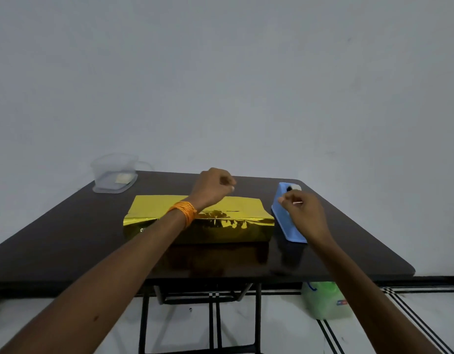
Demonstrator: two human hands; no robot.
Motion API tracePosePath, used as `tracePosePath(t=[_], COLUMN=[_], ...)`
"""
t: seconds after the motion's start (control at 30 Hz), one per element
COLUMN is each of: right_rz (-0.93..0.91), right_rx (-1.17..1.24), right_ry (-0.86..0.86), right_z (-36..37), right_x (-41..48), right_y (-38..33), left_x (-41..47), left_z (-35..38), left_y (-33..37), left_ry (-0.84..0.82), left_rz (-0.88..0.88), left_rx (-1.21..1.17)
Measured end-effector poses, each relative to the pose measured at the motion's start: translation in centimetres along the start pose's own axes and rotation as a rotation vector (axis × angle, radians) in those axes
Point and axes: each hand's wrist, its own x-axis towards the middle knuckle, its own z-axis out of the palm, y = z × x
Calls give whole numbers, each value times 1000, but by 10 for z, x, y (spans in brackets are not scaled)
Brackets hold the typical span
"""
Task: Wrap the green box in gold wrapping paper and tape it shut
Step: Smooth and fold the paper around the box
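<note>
The gold wrapping paper (228,226) covers the whole box. I see no green anywhere, so the green box must be hidden inside it. The gold parcel lies flat in the middle of the table (67,238), a bit nearer the far edge than the near edge. The paper looks folded over the top and down the front. The right end looks folded in too, but I cannot see if the ends are stuck down.

So I think the wrapping is mostly done, and the taping is what is left.

My hands are apart. My left hand (213,186) is up above the far side of the parcel with its fingers curled. I cannot tell if it holds anything. My right hand (301,213) is over the blue tape holder (284,221), which stands just beside the right end of the parcel. This hand pinches a thin pale strip (298,202). I guess it is tape.

A clear tub (113,175) sits at the far left corner.
</note>
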Motion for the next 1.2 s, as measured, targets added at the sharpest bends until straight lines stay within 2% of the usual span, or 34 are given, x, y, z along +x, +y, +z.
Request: tracePosePath(t=[0.07, 0.13, 0.3, 0.43, 0.6, 0.9, 1.2], right_rz=[-59, -104, -54, -83, -5, -83, -67], right_rx=[55, 109, 176, 31, -13, -197, -276], right_ry=[-17, -112, -616, -710, -937, -1068, -1092], right_z=[7, 13, 23, 34, 42, 63, 75], right_x=[3, 5, 28, 52, 72, 81, 87], right_y=[-22, -44, -68, -67, -63, -70, -63], left_x=[-6, -11, -21, -25, -26, -25, -26], left_z=[-13, -19, -12, -4, -3, -2, -2], left_y=[-18, -31, -46, -51, -54, -56, -54], left_ry=[-1, -33, -122, -82, -77, -73, -81], left_rz=[-35, -46, -66, -58, -44, -39, -49], left_rx=[15, 30, 70, 85, 68, 57, 63])
